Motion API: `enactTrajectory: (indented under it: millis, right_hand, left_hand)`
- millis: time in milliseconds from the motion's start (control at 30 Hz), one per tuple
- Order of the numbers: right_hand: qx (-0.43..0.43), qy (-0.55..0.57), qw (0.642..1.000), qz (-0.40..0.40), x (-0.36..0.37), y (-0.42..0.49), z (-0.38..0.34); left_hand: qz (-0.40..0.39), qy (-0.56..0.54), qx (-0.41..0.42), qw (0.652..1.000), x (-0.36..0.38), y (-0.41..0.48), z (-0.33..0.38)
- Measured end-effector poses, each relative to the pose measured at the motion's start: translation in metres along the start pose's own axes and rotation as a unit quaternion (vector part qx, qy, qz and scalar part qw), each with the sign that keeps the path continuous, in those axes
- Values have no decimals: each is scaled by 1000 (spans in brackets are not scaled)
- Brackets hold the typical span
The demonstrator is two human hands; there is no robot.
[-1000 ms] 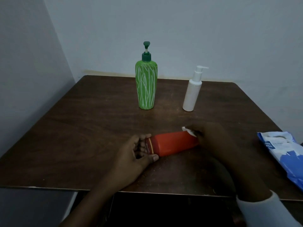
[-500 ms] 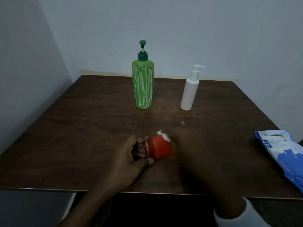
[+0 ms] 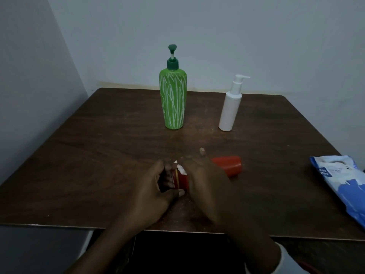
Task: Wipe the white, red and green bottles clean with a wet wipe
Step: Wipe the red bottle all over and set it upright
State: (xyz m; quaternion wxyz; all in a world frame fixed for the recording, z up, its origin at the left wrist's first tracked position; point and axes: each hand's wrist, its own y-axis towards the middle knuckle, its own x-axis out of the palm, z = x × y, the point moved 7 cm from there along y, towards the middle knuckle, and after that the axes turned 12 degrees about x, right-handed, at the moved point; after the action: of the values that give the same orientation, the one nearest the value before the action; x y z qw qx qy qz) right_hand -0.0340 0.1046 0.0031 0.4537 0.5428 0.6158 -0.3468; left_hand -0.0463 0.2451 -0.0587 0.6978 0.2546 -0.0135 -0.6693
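Fingers of my left hand [image 3: 156, 191] curled round the red bottle [image 3: 229, 165] at its cap. My right hand [image 3: 207, 179], I think, pinched the wet wipe [image 3: 180, 169] against it.

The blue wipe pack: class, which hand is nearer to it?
Right. The right hand holds a wet wipe on the red bottle, left of the blue wipe pack; the left hand grips the bottle's cap end, farther left.

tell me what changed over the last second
The right hand, pressing the wipe, slid left along the lying red bottle from its base end to the cap end, leaving the base bare. The left hand kept its grip on the cap end. The green bottle, white bottle and wipe pack stayed put.
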Motion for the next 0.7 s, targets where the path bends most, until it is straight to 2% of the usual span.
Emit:
enactTrajectory:
  millis: [33,100,233,367,433,567,633,700]
  right_hand:
    - [8,27,1000,-4,1,1,8]
    - [38,6,997,-62,1,10,29]
    - [113,-30,993,-17,-27,28,82]
    - [157,-77,984,-36,-30,26,101]
    - [135,-68,988,-35,-21,26,83]
    - [16,-59,993,-97,10,20,19]
    - [-36,-64,993,-92,11,17,-1]
    - [-30,-66,990,-118,10,21,12]
  left_hand:
    - [1,2,-1,1000,0,0,0]
    - [3,1,-4,1000,0,1,-1]
    - [13,-31,-3,999,2,1,-4]
    - [12,-43,-3,999,3,4,-4]
    - [12,-41,-7,999,3,4,-5]
    - [3,-32,-13,999,2,1,-5]
    - [5,-30,-11,999,2,1,-5]
    - [6,-33,-12,999,2,1,-5]
